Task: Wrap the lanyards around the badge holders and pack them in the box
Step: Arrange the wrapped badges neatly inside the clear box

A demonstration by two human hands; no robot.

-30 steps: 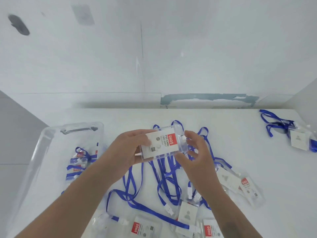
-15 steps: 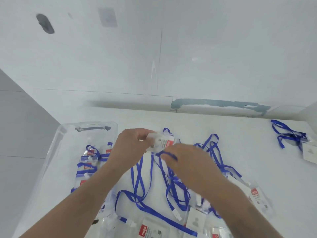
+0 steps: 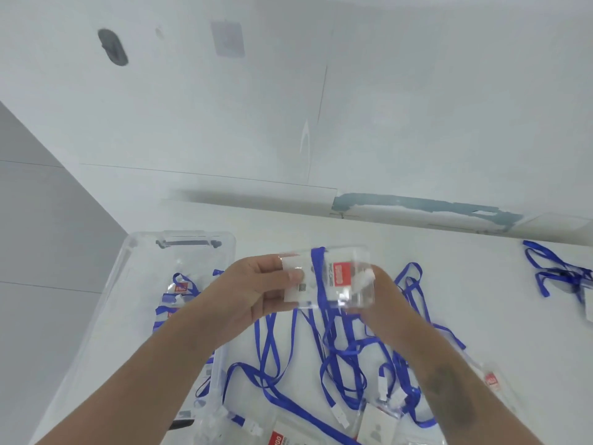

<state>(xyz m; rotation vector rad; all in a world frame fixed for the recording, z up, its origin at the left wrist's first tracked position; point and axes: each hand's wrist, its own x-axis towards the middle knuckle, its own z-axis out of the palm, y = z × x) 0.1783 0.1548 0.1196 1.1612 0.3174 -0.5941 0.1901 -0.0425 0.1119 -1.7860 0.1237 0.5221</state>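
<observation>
A clear badge holder (image 3: 348,279) with a white card and red label is held above the table between both hands. My left hand (image 3: 260,292) pinches its left end with thumb on top. My right hand (image 3: 377,303) grips its right end from below. One turn of blue lanyard (image 3: 319,277) crosses the holder's middle, and the rest of the strap hangs down to the table. The clear plastic box (image 3: 138,261) stands at the left with several wrapped badge holders (image 3: 179,293) inside.
Loose blue lanyards (image 3: 337,358) and several more badge holders (image 3: 373,425) lie tangled on the white table below my hands. Another badge with lanyard (image 3: 558,274) lies at the far right. A white wall runs along the table's far edge.
A loop of blue lanyard now lies across the held badge holder. My right hand moved from over the holder to its right end. The camera tilted up and turned left.
</observation>
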